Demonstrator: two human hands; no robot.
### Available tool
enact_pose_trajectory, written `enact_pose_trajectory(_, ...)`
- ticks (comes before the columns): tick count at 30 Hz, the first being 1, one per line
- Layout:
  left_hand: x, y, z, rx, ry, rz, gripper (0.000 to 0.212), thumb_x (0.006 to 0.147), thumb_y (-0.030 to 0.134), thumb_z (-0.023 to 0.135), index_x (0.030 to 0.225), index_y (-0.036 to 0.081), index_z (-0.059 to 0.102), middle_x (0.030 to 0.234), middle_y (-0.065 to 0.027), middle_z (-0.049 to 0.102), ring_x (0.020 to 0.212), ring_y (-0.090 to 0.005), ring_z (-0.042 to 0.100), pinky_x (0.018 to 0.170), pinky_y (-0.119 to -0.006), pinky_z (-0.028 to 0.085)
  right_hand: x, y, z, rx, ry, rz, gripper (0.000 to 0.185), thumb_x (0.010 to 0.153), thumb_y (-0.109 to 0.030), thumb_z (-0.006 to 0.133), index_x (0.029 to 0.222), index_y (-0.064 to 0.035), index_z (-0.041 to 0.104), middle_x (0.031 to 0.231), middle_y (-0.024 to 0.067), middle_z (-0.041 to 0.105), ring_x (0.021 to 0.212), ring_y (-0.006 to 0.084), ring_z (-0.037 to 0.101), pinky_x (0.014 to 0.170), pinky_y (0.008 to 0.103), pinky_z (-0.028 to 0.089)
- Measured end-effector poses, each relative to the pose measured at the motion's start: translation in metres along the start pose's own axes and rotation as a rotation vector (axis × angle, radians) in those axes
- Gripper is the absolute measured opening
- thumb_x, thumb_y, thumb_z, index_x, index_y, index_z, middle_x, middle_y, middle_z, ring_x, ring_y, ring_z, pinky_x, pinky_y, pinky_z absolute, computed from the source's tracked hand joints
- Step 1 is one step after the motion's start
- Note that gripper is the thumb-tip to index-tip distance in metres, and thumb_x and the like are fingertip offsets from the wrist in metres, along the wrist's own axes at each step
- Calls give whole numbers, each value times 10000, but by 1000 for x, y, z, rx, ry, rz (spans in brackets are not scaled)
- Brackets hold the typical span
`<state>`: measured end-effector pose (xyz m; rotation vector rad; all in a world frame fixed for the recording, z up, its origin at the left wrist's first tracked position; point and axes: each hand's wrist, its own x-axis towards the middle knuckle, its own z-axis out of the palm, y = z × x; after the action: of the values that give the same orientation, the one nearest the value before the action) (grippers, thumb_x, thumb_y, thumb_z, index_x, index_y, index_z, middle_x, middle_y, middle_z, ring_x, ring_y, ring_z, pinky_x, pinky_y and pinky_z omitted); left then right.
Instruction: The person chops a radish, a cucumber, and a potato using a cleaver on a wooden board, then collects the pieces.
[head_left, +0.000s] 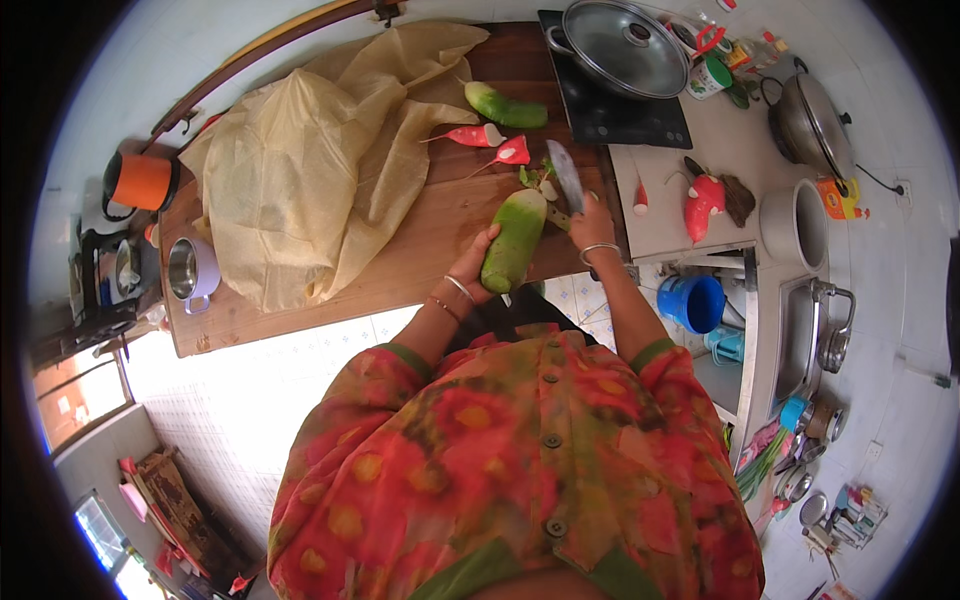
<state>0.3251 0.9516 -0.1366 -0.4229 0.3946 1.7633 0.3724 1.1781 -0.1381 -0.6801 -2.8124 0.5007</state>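
Observation:
My left hand (475, 264) grips a large green radish (515, 236) near the front edge of the wooden table (390, 259). A kitchen knife (567, 174) is in my right hand (592, 227), its blade pointing away from me, above and to the right of the radish. Leafy trimmings (538, 180) lie by the radish's pale top end, and a strip of peel or trimming shows under the knife. Farther back on the table are a red radish with a cut end (474, 136), a red radish piece (513, 150) with a root, and another green radish (505, 106).
A beige cloth (300, 165) covers much of the table's left; a lavender mug (193, 271) stands at its near left corner. Back right, a lidded pan (626, 45) sits on a black cooktop (622, 120). Red radishes (703, 206) and a metal pot (795, 223) are on the right counter, with a sink (795, 341) nearer.

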Motion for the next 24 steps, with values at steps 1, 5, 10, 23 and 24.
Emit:
enact_pose_trajectory(1,-2,0,-4,1,-17,-11,520,866,409,576,1216,34,488,1084,-139,603,913,-283,618,796,-422,526,0,2,-3,4,-3,-10,323,776,-65,491,1092,-10,527,690,166,622,514,206,630,519,342,496)
enact_pose_trajectory(5,-11,3,-26,55,59,17,503,872,396,576,1212,35,490,1091,-136,601,903,-263,621,778,-386,532,-2,-20,-42,589,-189,426,299,763,-37,490,1057,-30,540,650,91,590,470,143,570,414,294,437)
enact_pose_trajectory(10,-16,9,-12,513,215,154,537,840,321,639,1277,63,464,1104,-125,598,955,-222,605,782,-352,521,-9,-17,-47,672,-184,498,222,780,-64,518,997,-25,541,640,78,586,454,132,559,382,279,419)
enact_pose_trajectory(23,-21,17,8,1729,310,496,822,650,292,770,1346,93,382,1189,-194,561,1092,-325,555,925,-390,443,-28,-16,-51,642,-263,322,210,785,-114,546,936,32,539,599,103,586,459,158,581,441,301,460)
enact_pose_trajectory(24,-22,16,7,1731,309,491,822,650,292,770,1346,93,382,1189,-194,561,1092,-325,555,925,-390,443,-28,-16,-50,637,-262,290,208,787,-111,544,931,40,539,611,107,591,460,163,583,448,303,463)
